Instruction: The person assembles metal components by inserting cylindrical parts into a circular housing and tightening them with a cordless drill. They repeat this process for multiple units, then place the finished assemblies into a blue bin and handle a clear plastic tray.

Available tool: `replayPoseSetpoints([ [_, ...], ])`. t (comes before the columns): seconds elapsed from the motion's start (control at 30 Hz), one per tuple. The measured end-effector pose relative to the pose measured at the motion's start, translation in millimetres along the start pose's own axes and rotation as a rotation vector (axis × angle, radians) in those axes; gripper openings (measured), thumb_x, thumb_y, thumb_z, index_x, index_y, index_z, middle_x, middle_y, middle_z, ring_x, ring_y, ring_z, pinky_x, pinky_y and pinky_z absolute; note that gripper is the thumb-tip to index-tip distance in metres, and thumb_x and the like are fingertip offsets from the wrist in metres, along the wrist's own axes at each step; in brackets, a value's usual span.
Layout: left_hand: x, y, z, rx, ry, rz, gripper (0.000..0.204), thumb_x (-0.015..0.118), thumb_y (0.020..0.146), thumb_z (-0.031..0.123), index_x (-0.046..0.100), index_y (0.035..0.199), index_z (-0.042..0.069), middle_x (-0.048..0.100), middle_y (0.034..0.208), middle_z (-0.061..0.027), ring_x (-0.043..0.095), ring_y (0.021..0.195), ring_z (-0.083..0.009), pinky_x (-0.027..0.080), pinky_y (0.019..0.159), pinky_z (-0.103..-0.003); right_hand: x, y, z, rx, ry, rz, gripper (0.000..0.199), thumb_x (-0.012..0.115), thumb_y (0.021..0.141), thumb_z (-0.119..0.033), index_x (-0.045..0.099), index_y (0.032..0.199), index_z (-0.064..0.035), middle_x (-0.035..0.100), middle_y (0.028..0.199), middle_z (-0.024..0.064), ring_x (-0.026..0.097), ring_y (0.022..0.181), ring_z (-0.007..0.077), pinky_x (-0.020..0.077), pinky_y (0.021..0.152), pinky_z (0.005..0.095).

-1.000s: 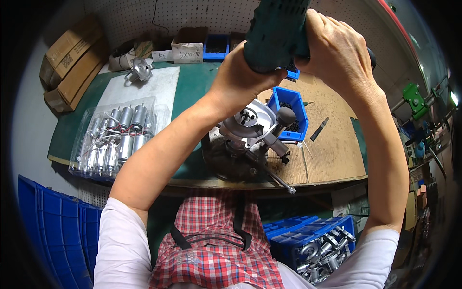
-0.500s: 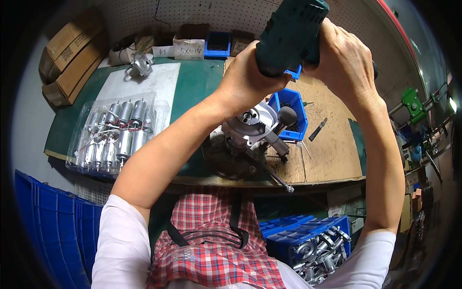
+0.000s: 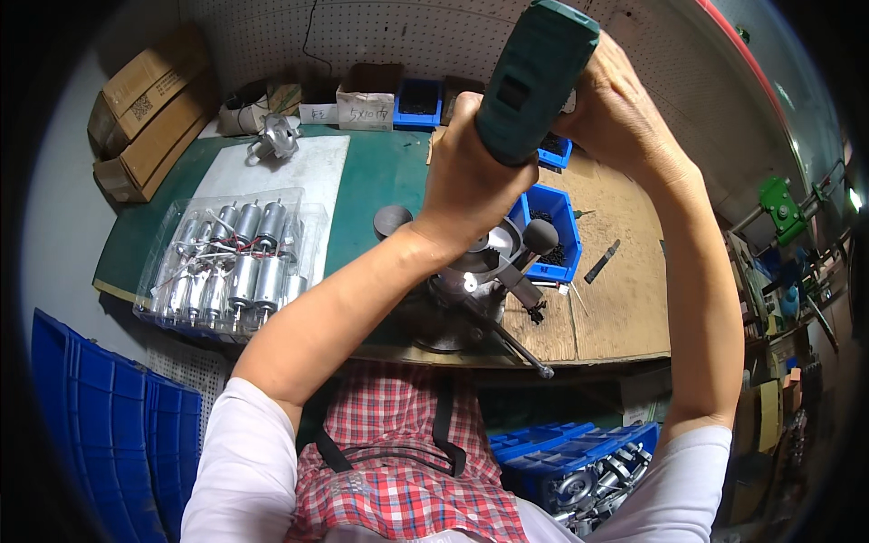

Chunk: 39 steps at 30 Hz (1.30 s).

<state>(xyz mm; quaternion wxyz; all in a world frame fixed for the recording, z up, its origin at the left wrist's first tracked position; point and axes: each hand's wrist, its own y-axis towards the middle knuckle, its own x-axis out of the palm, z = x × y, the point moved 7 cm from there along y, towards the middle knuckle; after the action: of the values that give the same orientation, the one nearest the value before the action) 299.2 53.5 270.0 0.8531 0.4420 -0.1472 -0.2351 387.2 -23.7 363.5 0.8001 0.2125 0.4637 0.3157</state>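
Dark green power tool (image 3: 548,63): raised in the air above the far part of the bench, a dark rectangular recess on its face, both hands at it.
Workbench (image 3: 367,181): green-topped, with a white sheet (image 3: 317,163) on its left part and brown cardboard (image 3: 629,312) over its right.
Checked apron (image 3: 407,498): red and white, worn by the person, below the bench's near edge.
Blue crates (image 3: 100,416): at lower left, beside the bench.
Clear plastic tray (image 3: 149,276): on the left of the bench, filled with silver motors (image 3: 244,276) and their red and white wires.
Brown cardboard box (image 3: 149,100): at the bench's far left corner.
Metal fixture (image 3: 466,285): near the front edge, partly behind the left forearm; two dark ball knobs, and a rod slanting to lower right.
Left hand (image 3: 471,185): wrapped firmly round the tool's lower end.
Right hand (image 3: 620,104): bent against the tool's right side; its fingertips are hidden, so I cannot tell whether they grip.
Blue bin (image 3: 566,217): on the cardboard just right of the fixture, holding small black pieces.
Silver casting (image 3: 274,138): on the white sheet's far end.
Slim dark hand tool (image 3: 602,261): lying right of the bin.
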Motion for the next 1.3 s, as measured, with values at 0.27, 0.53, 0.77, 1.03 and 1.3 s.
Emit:
replayPoseSetpoints([
  [0.27, -3.9, -9.8, 2.4, 0.066, 0.026, 0.066, 0.042, 0.073, 0.069, 0.004, 0.046, 0.101, 0.001, 0.062, 0.085, -0.0187, 0.067, 0.082, -0.0373, 0.052, 0.071, -0.040, -5.5, 0.6, -11.9, -0.026, 0.194, 0.199, 0.095, 0.088, 0.059, -0.019, 0.037, 0.138, -0.0008, 0.047, 0.128, 0.0243, 0.046, 0.121, 0.0408, 0.0408, 0.104, 0.0482],
  [0.53, -6.0, -11.5, 8.8, 0.029, 0.097, 0.092, 0.046, 0.075, 0.070, 0.005, 0.043, 0.104, 0.004, 0.064, 0.082, -0.0187, 0.068, 0.080, -0.0383, 0.053, 0.069, -0.039, -5.0, 5.1, -10.6, -0.084, 0.118, 0.219, 0.092, 0.086, 0.061, -0.018, 0.037, 0.136, 0.0023, 0.048, 0.126, 0.0248, 0.047, 0.120, 0.0408, 0.0399, 0.103, 0.0486],
  [0.77, -9.5, 6.6, 39.2, 0.151, 0.177, 0.091, 0.036, 0.077, 0.074, 0.011, 0.057, 0.103, 0.001, 0.066, 0.087, -0.0092, 0.066, 0.079, -0.0206, 0.053, 0.075, -0.032, -27.2, 9.0, -4.2, -0.063, 0.157, 0.223, 0.090, 0.085, 0.061, -0.014, 0.037, 0.135, 0.0026, 0.050, 0.123, 0.0249, 0.050, 0.115, 0.0403, 0.0421, 0.100, 0.0482],
  [1.03, 6.3, 19.6, 20.8, -0.162, 0.008, -0.259, 0.036, 0.080, 0.074, 0.012, 0.058, 0.100, 0.000, 0.066, 0.084, -0.0082, 0.063, 0.075, -0.0153, 0.052, 0.070, -0.028, -46.0, 5.3, 3.2, 0.018, 0.187, 0.158, 0.088, 0.084, 0.061, -0.009, 0.038, 0.134, 0.0030, 0.053, 0.119, 0.0250, 0.053, 0.111, 0.0396, 0.0447, 0.097, 0.0477],
  [1.3, 19.0, 3.2, 2.5, -0.068, -0.136, -0.283, 0.050, 0.080, 0.070, 0.009, 0.053, 0.111, -0.002, 0.061, 0.098, -0.0120, 0.059, 0.090, -0.0169, 0.050, 0.081, -0.031, -43.9, -11.4, -11.3, 0.157, 0.040, 0.033, 0.080, 0.081, 0.062, -0.012, 0.042, 0.130, 0.0001, 0.056, 0.111, 0.0217, 0.053, 0.107, 0.0400, 0.0415, 0.094, 0.0486],
])
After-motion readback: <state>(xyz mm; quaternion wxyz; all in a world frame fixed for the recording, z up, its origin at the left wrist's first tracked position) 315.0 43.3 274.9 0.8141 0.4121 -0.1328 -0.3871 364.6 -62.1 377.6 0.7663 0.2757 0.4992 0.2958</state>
